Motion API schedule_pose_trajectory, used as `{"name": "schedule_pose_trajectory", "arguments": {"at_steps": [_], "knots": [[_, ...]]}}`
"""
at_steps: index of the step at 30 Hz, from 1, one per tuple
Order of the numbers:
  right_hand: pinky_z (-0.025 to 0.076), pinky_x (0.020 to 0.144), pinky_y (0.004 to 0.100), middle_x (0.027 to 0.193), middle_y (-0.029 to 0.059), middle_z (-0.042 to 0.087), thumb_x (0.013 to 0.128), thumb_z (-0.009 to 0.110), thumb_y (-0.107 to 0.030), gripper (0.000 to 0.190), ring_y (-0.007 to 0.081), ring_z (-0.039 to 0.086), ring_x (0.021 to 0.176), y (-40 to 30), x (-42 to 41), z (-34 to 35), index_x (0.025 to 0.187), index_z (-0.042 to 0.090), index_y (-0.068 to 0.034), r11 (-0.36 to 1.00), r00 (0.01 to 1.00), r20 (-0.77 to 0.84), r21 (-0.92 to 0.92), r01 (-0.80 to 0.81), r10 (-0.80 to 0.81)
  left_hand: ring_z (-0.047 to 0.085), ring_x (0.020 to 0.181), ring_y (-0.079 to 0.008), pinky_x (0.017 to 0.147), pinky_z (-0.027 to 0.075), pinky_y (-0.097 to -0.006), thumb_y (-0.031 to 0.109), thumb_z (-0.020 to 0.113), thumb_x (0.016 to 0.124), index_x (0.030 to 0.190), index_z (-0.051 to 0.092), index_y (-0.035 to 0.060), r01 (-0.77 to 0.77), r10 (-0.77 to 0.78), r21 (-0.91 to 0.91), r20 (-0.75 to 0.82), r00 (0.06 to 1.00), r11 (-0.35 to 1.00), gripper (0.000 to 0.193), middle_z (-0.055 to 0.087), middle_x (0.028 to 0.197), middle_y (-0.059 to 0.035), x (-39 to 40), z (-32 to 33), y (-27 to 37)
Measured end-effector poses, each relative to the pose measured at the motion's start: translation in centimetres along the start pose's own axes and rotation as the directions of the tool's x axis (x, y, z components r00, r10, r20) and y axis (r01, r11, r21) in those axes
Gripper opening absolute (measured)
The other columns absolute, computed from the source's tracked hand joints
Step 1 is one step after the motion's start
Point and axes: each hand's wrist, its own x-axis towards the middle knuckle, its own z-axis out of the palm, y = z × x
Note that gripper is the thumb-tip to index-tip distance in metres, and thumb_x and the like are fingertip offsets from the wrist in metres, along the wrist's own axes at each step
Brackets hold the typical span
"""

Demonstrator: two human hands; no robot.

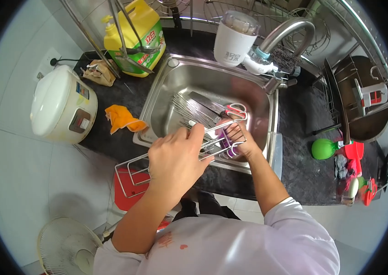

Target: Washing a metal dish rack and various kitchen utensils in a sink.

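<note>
My left hand (175,156) grips a metal wire rack (121,182), held tilted over the front edge of the stainless steel sink (152,86). At the rack's far end, my right hand (249,142) holds a purple scrubber or cloth (227,143) against the wires. Its fingers are partly hidden behind the rack. Below, in the sink basin, lies a bundle of thin metal sticks, apparently chopsticks (190,108). A knife blade (205,101) rests beside them, along with scissors (236,111) with red and white handles. My left hand and the rack hide part of the basin.
A faucet (285,32) with a white water filter (236,39) rises behind the sink. Left are a rice cooker (65,103), an orange cloth (123,118) and a yellow detergent jug (137,37). Right stand a rack with a pan (362,99) and a green bottle (322,149).
</note>
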Motion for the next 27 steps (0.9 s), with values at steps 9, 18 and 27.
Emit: {"name": "schedule_pose_trajectory", "arguments": {"at_steps": [9,18,27], "knots": [[0.041,0.056,0.0228,0.072,-0.0012,0.054,0.092,0.055,-0.035,0.035,0.0058,0.048,0.062,-2.5,-0.2,2.5,0.092,0.059,0.000,0.725,0.853,-0.505,-0.538,-0.430,0.131,0.044,0.057,-0.0125,0.052,0.031,-0.0288,0.021,0.068,0.065,0.080,0.053,0.0161,-0.363,0.411,0.237,-0.200,0.889,0.901,0.022,0.040,0.064,0.0020,-2.0,0.7,-0.9],[0.053,0.056,0.0276,0.084,0.0124,0.065,0.082,0.053,-0.005,0.016,0.0146,0.061,0.061,1.4,0.4,6.2,0.096,0.055,0.003,0.920,0.873,-0.312,0.015,-0.391,0.376,0.038,0.114,-0.0193,0.093,0.036,-0.0455,0.013,0.062,0.069,0.092,0.059,0.0203,-0.488,0.651,0.442,-0.389,0.652,0.752,0.024,0.046,0.106,-0.0033,-2.9,1.7,-3.9],[0.049,0.053,0.0228,0.085,0.0076,0.065,0.083,0.047,-0.001,0.015,0.0082,0.052,0.056,5.9,1.3,7.2,0.096,0.055,-0.002,0.990,0.866,-0.480,0.061,-0.126,0.140,0.028,0.130,-0.0320,0.106,0.026,-0.0443,0.014,0.081,0.056,0.143,0.002,0.0127,0.172,-0.369,-0.982,0.191,0.910,-0.084,0.117,0.015,0.144,-0.0189,-6.0,5.2,-6.2]]}}
